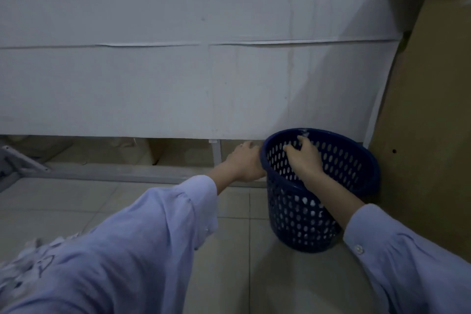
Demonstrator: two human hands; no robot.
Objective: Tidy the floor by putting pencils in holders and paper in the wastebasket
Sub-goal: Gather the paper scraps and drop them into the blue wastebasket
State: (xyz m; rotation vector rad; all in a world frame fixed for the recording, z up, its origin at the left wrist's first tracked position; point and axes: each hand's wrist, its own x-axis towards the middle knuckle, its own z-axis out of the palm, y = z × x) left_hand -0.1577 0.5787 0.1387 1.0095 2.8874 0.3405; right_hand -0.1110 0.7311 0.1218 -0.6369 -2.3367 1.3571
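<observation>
1. Crumpled paper (pixel 26 252): pale scraps on the tiled floor (pixel 237 283) at lower left, partly hidden behind the left sleeve (pixel 122 250), well apart from the basket.
2. Left hand (pixel 244 163): laid against the outside of the basket's left rim, fingers loosely bent. Not discernible whether the thumb hooks over the rim; apparently steadying.
3. Wastebasket (pixel 305 214): dark blue, perforated, standing on the floor near the white wall panel (pixel 178 89), mouth tipped toward the viewer.
4. Right hand (pixel 303 158): reaching down inside the basket's mouth, fingers curled. Too dim to tell whether paper is enclosed.
5. Brown board (pixel 428 109): upright, just beside the basket's right side.
6. Step in hand, as judged: dropping paper into the basket. No pencils or holders in view.
7. Next move, as judged: uncurl the right fingers over the basket, withdraw upward clear of the rim, then reach far left for the remaining scraps.
</observation>
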